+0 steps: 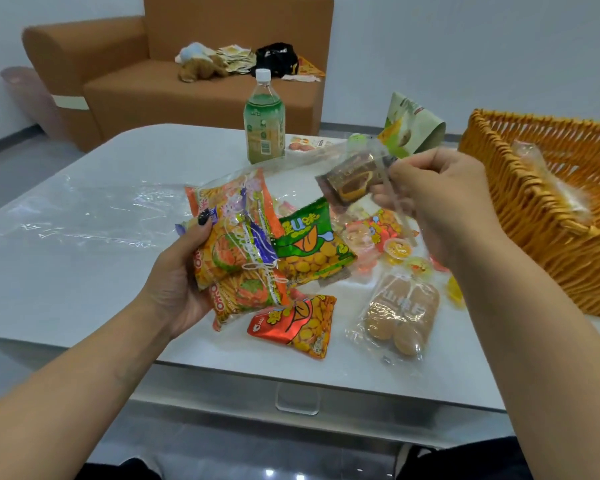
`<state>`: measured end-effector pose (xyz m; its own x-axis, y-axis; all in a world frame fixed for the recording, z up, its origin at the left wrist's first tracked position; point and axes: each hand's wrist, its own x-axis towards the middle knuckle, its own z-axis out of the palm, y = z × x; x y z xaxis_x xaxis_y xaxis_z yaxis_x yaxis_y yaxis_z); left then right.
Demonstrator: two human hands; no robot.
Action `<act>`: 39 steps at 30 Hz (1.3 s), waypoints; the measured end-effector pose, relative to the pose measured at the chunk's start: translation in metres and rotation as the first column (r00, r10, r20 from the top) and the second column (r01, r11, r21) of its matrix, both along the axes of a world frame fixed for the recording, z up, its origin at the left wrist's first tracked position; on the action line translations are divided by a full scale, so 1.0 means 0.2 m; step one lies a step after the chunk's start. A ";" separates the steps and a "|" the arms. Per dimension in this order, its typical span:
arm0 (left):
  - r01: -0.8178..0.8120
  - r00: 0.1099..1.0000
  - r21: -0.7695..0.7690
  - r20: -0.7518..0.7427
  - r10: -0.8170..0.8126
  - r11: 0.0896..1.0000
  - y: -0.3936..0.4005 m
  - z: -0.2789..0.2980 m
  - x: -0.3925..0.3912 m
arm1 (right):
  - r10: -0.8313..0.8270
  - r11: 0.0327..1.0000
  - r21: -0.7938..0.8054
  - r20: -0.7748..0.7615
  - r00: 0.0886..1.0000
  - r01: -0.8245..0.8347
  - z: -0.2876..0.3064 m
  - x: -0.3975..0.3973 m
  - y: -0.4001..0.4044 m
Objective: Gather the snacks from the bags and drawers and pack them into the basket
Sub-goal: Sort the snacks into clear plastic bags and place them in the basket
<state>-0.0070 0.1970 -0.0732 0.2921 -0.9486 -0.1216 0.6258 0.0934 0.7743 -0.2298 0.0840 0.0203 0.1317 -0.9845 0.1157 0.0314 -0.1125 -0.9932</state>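
Orange snack packets [238,258] are gripped by the left hand [179,282]; a brown wrapped snack [352,180], at one o'clock, is pinched by the right hand [440,199].

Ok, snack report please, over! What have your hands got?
Left hand grips orange snack packs. Right hand pinches brown cake packet. Basket right, path open. Over.

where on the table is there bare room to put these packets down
The table is bare at the far left, behind the clear plastic sheet and left of the bottle. The near left edge under the left hand is bare too. Between bottle and basket it is crowded with snack packets.
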 end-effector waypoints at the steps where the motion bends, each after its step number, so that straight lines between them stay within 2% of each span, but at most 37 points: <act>1: -0.001 1.000 -0.006 -0.004 0.001 1.000 0.00 0.00 -0.01 | 0.051 0.998 0.044 0.009 0.999 -0.051 -0.01 0.01 0.00; 5: 0.071 0.997 -0.011 0.020 -0.071 0.997 0.00 0.00 -0.03 | 0.253 0.943 0.236 -0.044 0.966 -0.236 -0.06 0.04 0.01; 7: 0.096 0.995 0.022 0.024 -0.097 0.995 0.00 -0.02 -0.03 | 0.314 0.905 0.305 -0.007 0.950 -0.297 -0.07 0.05 0.01; 8: 0.098 0.995 0.035 0.026 -0.099 0.995 0.00 -0.03 -0.02 | 0.332 0.898 0.321 -0.047 0.942 -0.300 -0.07 0.05 0.01; 10: 0.119 0.992 0.040 0.037 -0.121 0.992 0.01 -0.03 -0.01 | 0.386 0.891 0.347 -0.240 0.891 -0.293 -0.10 0.06 0.00; 12: 0.136 0.989 0.046 0.057 -0.138 0.990 0.02 -0.04 -0.01 | 0.406 0.903 0.334 -0.452 0.794 -0.271 -0.12 0.08 0.01; 14: 0.145 0.987 0.051 0.066 -0.148 0.988 0.03 -0.04 -0.01 | 0.362 0.928 0.283 -0.525 0.770 -0.243 -0.14 0.09 0.03; 17: 0.137 0.989 0.051 0.048 -0.140 0.989 0.03 -0.03 -0.02 | 0.350 0.933 0.249 -0.469 0.811 -0.259 -0.15 0.09 0.06; 20: 0.127 0.992 0.029 0.015 -0.127 0.992 0.04 -0.02 -0.03 | 0.347 0.938 0.187 -0.546 0.762 -0.293 -0.14 0.10 0.06; 22: 0.124 0.992 0.015 -0.003 -0.124 0.992 0.02 -0.02 -0.04 | 0.282 0.959 0.146 -0.560 0.779 -0.242 -0.12 0.07 0.04; 24: 0.116 0.993 0.008 -0.015 -0.116 0.993 0.01 -0.02 -0.05 | 0.195 0.981 0.086 -0.494 0.847 -0.175 -0.09 0.00 -0.01; 27: 0.088 0.996 0.000 -0.015 -0.088 0.996 -0.01 -0.02 -0.07 | -0.018 0.997 -0.072 -0.466 0.885 -0.018 -0.08 -0.12 -0.14; 29: 0.064 0.998 -0.003 -0.020 -0.064 0.998 -0.02 -0.02 -0.09 | -0.187 0.980 -0.165 -0.560 0.807 0.112 -0.15 -0.21 -0.27; 31: 0.034 0.999 0.003 -0.025 -0.034 0.999 -0.02 -0.03 -0.10 | -0.268 0.963 -0.228 -0.760 0.591 0.144 -0.26 -0.30 -0.38; 33: 0.029 0.999 0.013 -0.019 -0.029 0.999 -0.02 -0.04 -0.11 | -0.245 0.969 -0.205 -0.874 0.419 0.140 -0.35 -0.38 -0.44; 37: 0.038 0.999 0.035 -0.001 -0.038 0.999 -0.04 -0.05 -0.13 | -0.177 0.983 -0.160 -0.953 0.248 0.087 -0.44 -0.39 -0.49; 39: 0.036 0.999 0.031 0.008 -0.036 0.999 -0.05 -0.05 -0.14 | -0.114 0.989 -0.086 -0.964 0.240 0.124 -0.45 -0.37 -0.50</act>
<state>-0.0346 0.1873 -0.0841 0.2592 -0.9543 -0.1486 0.6220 0.0472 0.7816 -0.3035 -0.0164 -0.0694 0.0213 -0.9997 -0.0127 -0.9625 -0.0171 -0.2706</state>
